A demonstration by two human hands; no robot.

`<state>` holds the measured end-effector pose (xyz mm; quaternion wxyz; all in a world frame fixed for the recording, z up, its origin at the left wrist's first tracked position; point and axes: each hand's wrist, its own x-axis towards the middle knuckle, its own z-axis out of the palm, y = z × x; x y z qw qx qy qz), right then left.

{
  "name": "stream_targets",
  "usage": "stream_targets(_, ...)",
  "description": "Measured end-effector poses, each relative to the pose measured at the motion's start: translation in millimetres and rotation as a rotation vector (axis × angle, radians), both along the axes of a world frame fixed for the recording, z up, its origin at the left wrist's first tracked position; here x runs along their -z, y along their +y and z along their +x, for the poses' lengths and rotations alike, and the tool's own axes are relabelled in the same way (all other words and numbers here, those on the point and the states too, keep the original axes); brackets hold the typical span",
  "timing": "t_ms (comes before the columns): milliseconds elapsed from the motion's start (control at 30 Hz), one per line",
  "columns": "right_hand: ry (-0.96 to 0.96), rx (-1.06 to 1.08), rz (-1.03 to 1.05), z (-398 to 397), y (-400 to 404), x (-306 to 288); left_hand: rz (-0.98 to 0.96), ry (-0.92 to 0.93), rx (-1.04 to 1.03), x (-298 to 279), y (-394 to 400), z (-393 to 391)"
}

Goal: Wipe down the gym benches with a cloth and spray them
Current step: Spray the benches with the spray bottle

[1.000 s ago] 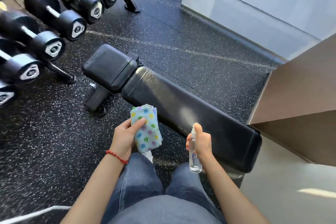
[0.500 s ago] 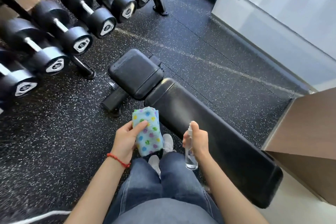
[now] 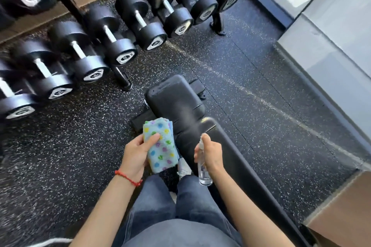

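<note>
A black padded gym bench (image 3: 236,162) runs from the centre toward the lower right, its square seat pad (image 3: 172,98) at the far end. My left hand (image 3: 136,152) grips a folded light-blue cloth (image 3: 162,146) with coloured paw prints, held left of the bench. My right hand (image 3: 210,153) holds a clear spray bottle (image 3: 202,168) upright over the long pad, a finger on the nozzle. A faint mist hangs between the nozzle and the seat pad.
A rack of black dumbbells (image 3: 112,34) lines the upper left, its foot (image 3: 122,82) close to the bench end. Speckled rubber floor (image 3: 261,78) lies to the right, bounded by a grey wall (image 3: 331,36). A brown box (image 3: 345,216) stands at lower right.
I have stepped along the bench toward the seat end, so the bench and rack sit lower and nearer. Both hands keep their holds. Spray mist now shows near the nozzle.
</note>
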<state>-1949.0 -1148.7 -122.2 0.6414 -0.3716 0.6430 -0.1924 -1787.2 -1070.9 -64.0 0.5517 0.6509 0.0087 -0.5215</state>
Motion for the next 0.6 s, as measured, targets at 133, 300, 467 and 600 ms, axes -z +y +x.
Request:
stream_targets(133,-0.017,-0.074,0.022,26.9,-29.0,-2.3,0.006,-0.008,-0.075,0.8,-16.7,19.3)
stream_targets(300,0.017,-0.102,0.013,55.0,-51.9,-1.1,0.026,0.007,-0.15,5.3,-25.6,47.0)
stream_targets(467,0.016,-0.02,-0.005,83.9,-66.8,-1.9,0.014,0.007,-0.198,9.3,-26.4,78.7)
stream_targets(600,-0.006,-0.078,-0.024,109.4,-62.6,-5.4,-0.003,0.013,-0.217,9.2,-21.0,108.9)
